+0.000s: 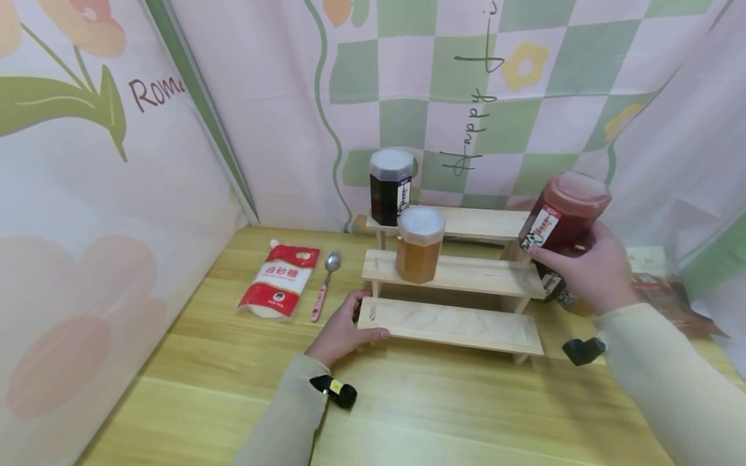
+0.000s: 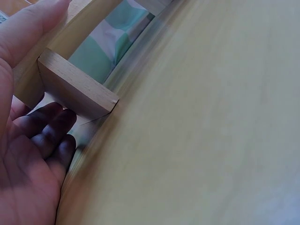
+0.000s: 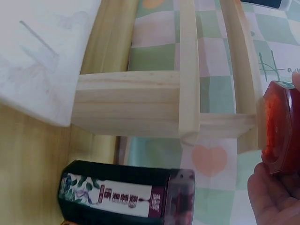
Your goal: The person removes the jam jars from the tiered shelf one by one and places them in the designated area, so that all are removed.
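A three-tier wooden stand (image 1: 454, 323) stands on the table. My left hand (image 1: 350, 330) holds the left end of its lowest tier, thumb along the front edge. In the left wrist view, fingers (image 2: 51, 131) curl beside the stand's wooden leg (image 2: 77, 86). My right hand (image 1: 600, 268) grips a red jar (image 1: 565, 210) with a clear lid, tilted and raised at the top tier's right end. In the right wrist view, the red jar (image 3: 281, 126) overlaps that end. A dark jar (image 1: 390, 188) sits on the top tier's left, an amber jar (image 1: 419, 249) on the middle tier's left.
Right of the stand, another dark jar (image 3: 117, 192) stands on the table, with an orange-brown jar (image 1: 574, 304) partly hidden by my hand. A brown packet (image 1: 670, 301) lies farther right. To the left lie a red-and-white sugar bag (image 1: 280, 279) and a pink-handled spoon (image 1: 320, 298).
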A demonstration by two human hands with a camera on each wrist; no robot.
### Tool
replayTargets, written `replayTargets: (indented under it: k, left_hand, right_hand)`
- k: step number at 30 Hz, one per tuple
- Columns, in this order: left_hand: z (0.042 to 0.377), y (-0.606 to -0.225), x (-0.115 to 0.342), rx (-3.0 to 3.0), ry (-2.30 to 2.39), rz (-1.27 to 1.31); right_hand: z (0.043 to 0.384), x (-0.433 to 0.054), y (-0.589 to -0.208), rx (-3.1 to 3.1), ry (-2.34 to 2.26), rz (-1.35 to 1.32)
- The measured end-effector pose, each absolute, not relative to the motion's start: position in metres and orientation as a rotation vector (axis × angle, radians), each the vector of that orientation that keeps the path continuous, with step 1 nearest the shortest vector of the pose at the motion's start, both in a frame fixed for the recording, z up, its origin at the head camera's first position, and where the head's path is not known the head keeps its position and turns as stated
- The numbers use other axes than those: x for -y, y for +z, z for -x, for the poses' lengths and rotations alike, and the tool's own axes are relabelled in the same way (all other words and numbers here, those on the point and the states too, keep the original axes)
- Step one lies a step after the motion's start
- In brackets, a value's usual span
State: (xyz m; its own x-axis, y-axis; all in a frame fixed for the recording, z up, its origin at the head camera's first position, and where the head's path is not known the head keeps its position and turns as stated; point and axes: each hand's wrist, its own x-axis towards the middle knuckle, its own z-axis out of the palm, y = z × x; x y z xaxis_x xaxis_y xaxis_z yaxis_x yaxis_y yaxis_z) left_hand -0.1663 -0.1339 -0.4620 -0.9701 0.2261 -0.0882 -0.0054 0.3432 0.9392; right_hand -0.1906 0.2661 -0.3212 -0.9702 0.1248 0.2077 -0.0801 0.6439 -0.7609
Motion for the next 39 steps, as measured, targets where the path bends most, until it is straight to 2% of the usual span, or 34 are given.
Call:
replayTargets:
  k: [17,39]
  left_hand:
    - [0.166,-0.463,0.134,-2.378,1.703,-0.196]
    - [0.168,-0.466,0.134,-2.381,1.706,-0.215]
  right_hand:
    - [0.151,-0.301,-0.332,2.583,1.227,0.064]
    - [0.118,-0.338,-0.374,2.545,1.190,0.191]
